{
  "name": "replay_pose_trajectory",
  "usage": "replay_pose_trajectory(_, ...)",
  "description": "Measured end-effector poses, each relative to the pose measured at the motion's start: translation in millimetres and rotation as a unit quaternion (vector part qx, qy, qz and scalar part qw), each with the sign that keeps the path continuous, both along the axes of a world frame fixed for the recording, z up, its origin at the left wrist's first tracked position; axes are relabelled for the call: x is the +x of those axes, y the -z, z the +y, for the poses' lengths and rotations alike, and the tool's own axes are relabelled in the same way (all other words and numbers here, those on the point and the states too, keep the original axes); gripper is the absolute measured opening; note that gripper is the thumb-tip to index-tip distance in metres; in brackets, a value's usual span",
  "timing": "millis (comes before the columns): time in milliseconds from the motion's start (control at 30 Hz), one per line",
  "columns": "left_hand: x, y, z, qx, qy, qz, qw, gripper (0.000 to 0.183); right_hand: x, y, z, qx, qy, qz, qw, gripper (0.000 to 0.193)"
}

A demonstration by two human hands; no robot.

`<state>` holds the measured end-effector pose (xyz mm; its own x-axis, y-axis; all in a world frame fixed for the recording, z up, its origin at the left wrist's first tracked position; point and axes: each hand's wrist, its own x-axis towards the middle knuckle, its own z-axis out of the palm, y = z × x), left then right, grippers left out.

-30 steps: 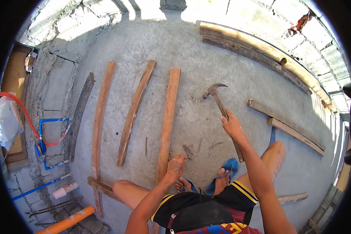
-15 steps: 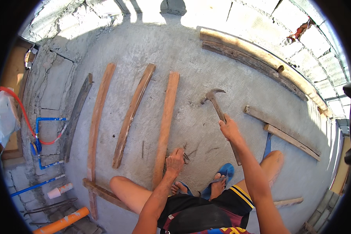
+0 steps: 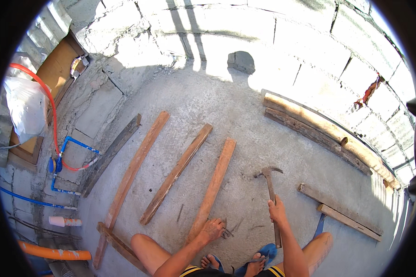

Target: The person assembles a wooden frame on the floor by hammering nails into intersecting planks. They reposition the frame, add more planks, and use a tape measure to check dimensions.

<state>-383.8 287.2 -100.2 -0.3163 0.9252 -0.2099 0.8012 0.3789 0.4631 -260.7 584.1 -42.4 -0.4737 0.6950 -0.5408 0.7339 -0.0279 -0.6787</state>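
Observation:
My right hand point(image 3: 277, 210) is closed around the wooden handle of a claw hammer point(image 3: 271, 184), its metal head pointing away from me above the concrete. Low beside a small heap of nails point(image 3: 227, 232), my left hand point(image 3: 212, 230) has its fingers bent together at the heap's edge. What they pinch, if anything, is too small to make out. Just left of that hand lies a reddish wooden plank point(image 3: 216, 184). A few thin loose nails point(image 3: 256, 227) are scattered to the right of the heap.
More planks lie to the left, among them a rough-edged one point(image 3: 176, 174) and a long one point(image 3: 133, 180). Thick timbers point(image 3: 314, 138) rest by the block wall. Shorter boards point(image 3: 349, 223) are at right. Blue pipes point(image 3: 55, 173) and an orange pipe point(image 3: 55, 251) line the left side.
The view has tilted up, showing more of the wall. My right hand still grips the hammer, and my left hand stays by the nails, its fingers a little more drawn in.

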Motion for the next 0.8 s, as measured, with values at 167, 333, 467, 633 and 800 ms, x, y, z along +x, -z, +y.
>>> replay_pose_trajectory(167, 9, 5, -5, 0.016, 0.050, 0.050, 0.997, 0.022, 3, -5, 2, -0.042, 0.011, 0.007, 0.999, 0.057)
replay_pose_trajectory(333, 14, 0, -5, -0.038, 0.094, 0.107, 0.989, 0.020, -1, -9, -3, -0.031, 0.022, 0.004, 0.999, 0.054)
replay_pose_trajectory(467, 10, -11, -5, -0.038, 0.105, 0.088, 0.990, 0.015, -2, -13, -7, -0.061, 0.022, 0.012, 0.998, 0.043)
replay_pose_trajectory(633, -2, -41, -11, -0.014, 0.011, -0.180, 0.984, 0.020, -1, -20, -10, -0.090, 0.028, 0.017, 0.995, 0.035)
replay_pose_trajectory(800, -27, -46, 45, 0.097, -0.227, -0.289, 0.925, 0.018, -1, -24, -9, -0.114, 0.045, 0.008, 0.992, 0.034)
